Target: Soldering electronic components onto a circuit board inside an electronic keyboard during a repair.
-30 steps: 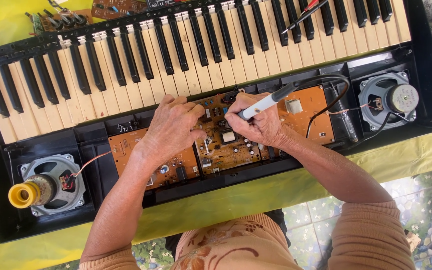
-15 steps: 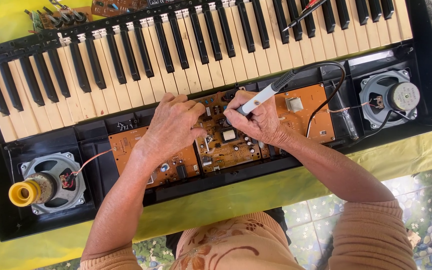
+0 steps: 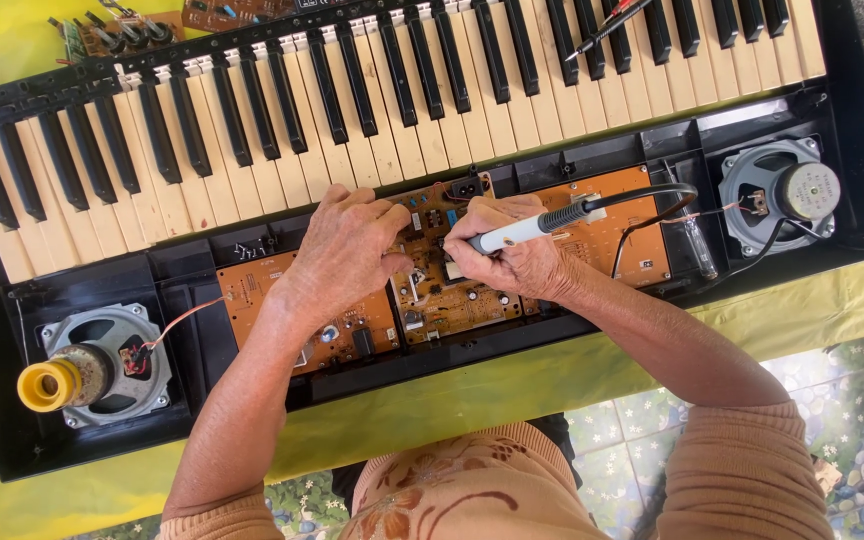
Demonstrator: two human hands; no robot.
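Note:
An opened electronic keyboard (image 3: 252, 110) lies across the view with its brown circuit boards (image 3: 442, 295) exposed below the keys. My right hand (image 3: 517, 255) grips a soldering iron (image 3: 542, 225) with a white and black handle, its tip down on the middle board. My left hand (image 3: 347, 255) rests on the board just left of the tip, fingers curled; whether they pinch anything is hidden. A black cable (image 3: 652, 195) runs from the iron's handle to the right.
A speaker (image 3: 102, 365) with a yellow spool (image 3: 47, 385) on it sits in the left end of the case. Another speaker (image 3: 782, 200) sits at the right. Loose boards (image 3: 117, 35) lie beyond the keys. A yellow cloth (image 3: 592, 360) covers the table.
The soldering iron's handle has tilted lower and flatter, and my right hand shifted slightly on the board. My left hand stayed in place.

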